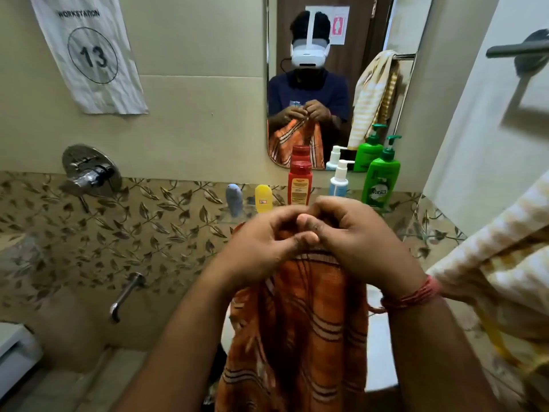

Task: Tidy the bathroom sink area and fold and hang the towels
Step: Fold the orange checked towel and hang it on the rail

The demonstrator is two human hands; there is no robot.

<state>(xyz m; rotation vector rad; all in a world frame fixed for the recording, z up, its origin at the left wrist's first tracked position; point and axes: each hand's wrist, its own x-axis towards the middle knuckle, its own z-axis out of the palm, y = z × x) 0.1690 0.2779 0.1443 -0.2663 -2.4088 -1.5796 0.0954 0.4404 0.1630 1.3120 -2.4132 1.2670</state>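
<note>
Right now the left hand (261, 242) and right hand (356, 239) meet in front of the chest, each pinching the top edge of the orange towel (297, 328) between thumb and curled fingers, the 2 grips touching one another. The towel hangs straight down from them, in front of the person and above the sink (380, 346), of which only a pale strip shows past the cloth.

The likeliest slip is that the 2 gathered corners do not line up, since the hands cover the edge and the layers below cannot be checked; the fold would then come out skewed. A loosened pinch could also let one corner drop toward the basin, where the cloth might get wet. Swinging the hanging length forward could knock the bottles standing just behind on the surface: the red bottle (299, 185), the yellow bottle (263, 198) and the green pump bottle (380, 182).

As for the towel itself, it is thin, limp woven cloth, orange with dark brown and pale stripes across it, falling in soft vertical creases. It looks doubled lengthwise, though that is a guess. A second towel (499, 263), cream with yellow checks, hangs at the right.
</note>
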